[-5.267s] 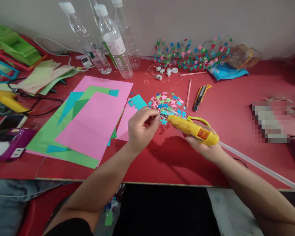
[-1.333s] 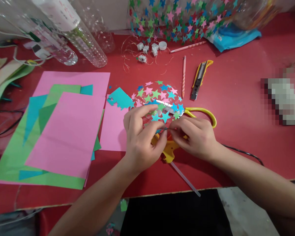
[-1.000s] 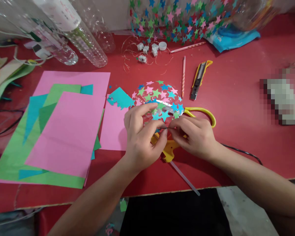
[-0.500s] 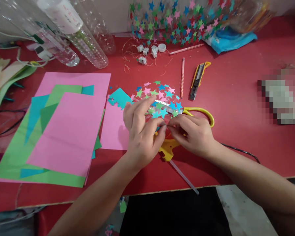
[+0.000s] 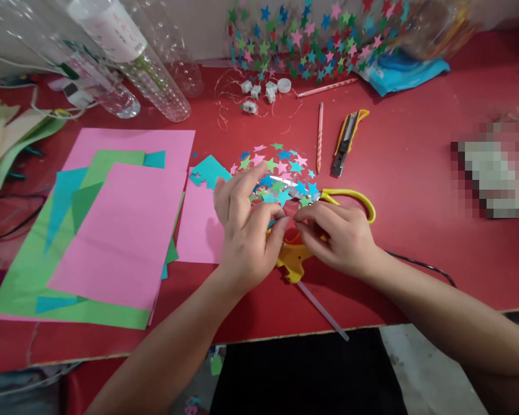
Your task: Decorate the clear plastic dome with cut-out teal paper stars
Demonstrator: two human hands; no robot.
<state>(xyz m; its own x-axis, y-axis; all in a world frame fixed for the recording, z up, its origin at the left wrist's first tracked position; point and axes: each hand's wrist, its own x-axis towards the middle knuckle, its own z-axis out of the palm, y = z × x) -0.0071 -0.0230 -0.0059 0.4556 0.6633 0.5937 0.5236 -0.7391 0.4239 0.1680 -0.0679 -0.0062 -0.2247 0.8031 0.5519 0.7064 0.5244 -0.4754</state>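
Observation:
My left hand (image 5: 253,222) has thumb and forefinger pinched together, its other fingers raised over a clear, star-covered object (image 5: 281,167). Facing it, my right hand (image 5: 335,233) also pinches with thumb and forefinger. Whatever lies between the fingertips is too small to make out. Just below the hands is a yellow glue gun (image 5: 293,262) with a clear glue stick (image 5: 324,311) sticking out toward the table edge. Yellow-handled scissors (image 5: 365,202) lie behind my right hand, their blades beside the stars.
Pink (image 5: 116,230) and green sheets (image 5: 26,276) are stacked at left, a cut blue piece (image 5: 210,171) beside them. Behind are plastic bottles (image 5: 155,86), small white lights (image 5: 249,107), pencils (image 5: 320,138), a yellow cutter (image 5: 347,141), a blue packet (image 5: 404,75) and a star-covered bottle (image 5: 307,40).
My left hand has shifted slightly left, and its fingertips are now a little apart from those of my right hand. The right hand has barely moved.

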